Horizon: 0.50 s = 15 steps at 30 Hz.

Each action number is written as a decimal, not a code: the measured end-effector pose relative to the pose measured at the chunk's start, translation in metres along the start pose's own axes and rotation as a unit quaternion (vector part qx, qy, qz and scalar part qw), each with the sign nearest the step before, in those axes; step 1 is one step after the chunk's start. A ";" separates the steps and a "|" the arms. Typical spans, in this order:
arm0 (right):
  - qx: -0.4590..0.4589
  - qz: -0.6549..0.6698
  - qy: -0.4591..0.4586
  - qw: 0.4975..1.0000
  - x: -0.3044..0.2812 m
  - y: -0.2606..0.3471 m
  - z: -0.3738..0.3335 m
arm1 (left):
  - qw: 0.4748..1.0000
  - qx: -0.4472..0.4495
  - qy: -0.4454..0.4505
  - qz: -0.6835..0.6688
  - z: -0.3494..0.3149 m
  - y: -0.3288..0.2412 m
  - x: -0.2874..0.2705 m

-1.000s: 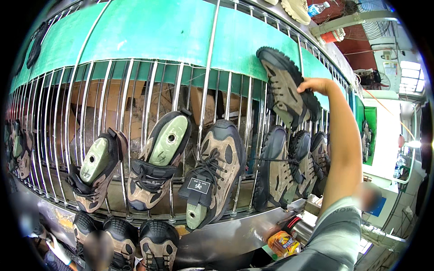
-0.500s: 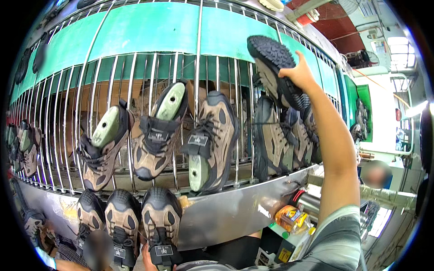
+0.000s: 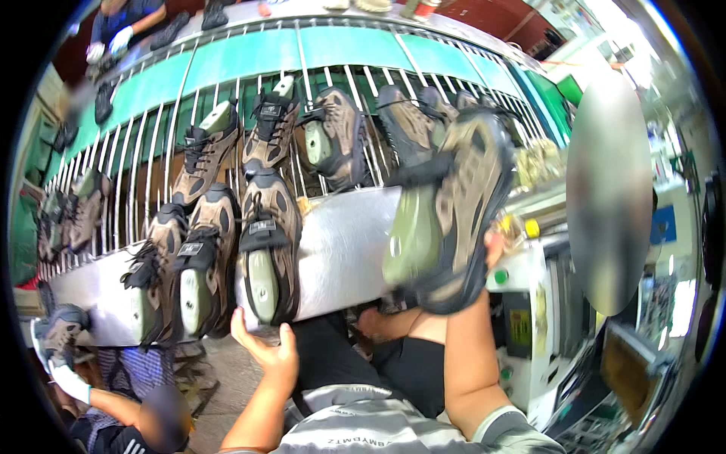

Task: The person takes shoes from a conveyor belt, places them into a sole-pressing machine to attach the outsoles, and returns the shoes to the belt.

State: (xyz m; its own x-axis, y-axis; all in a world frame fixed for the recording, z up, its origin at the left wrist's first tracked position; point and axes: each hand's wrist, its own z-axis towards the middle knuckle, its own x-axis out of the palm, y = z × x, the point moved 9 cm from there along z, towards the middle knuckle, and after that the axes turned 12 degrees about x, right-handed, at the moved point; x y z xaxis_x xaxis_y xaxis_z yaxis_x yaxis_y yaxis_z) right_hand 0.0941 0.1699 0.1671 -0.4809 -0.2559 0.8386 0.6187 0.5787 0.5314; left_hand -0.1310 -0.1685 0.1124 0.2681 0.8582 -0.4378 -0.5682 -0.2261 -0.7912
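My right hand [image 3: 494, 248] grips a brown and black sports shoe [image 3: 470, 181] from its sole side, off the metal ledge. A pale green last [image 3: 412, 234] fills that shoe, and its lower part is blurred. My left hand [image 3: 266, 352] is open, fingers spread, just below the heel of another such shoe [image 3: 281, 261]; whether a fingertip touches it I cannot tell. That shoe lies toe-away on the ledge [image 3: 344, 242], its green last showing. To its left are two matching shoes, one in the middle [image 3: 215, 216] and one at the end [image 3: 165, 242].
Behind the ledge, more shoes lean on a rack of metal rods [image 3: 136, 159] with a green panel [image 3: 249, 53]. A co-worker's white-gloved hand [image 3: 69, 382] is by a shoe [image 3: 64, 327] at lower left. Another person's gloved hand [image 3: 121, 38] is at far left. Bottles [image 3: 532, 228] stand at right.
My right hand has brought the shoe down and nearer from above the rack, turning its sole away from view. My left hand now shows spread fingers. The whole view has shifted.
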 end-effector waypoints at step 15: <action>-0.008 0.079 0.043 0.996 0.023 0.011 -0.333 | 0.730 0.510 0.352 -0.289 -0.097 -0.361 0.007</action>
State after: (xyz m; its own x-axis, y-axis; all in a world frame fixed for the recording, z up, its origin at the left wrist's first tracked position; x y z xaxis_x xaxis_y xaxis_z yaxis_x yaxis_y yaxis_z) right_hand 0.2970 -0.0877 0.2318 -0.3225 -0.2273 0.9189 0.6924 0.6052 0.3927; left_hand 0.1512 -0.1257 0.3541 0.8219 0.1434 -0.5513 -0.3888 0.8485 -0.3589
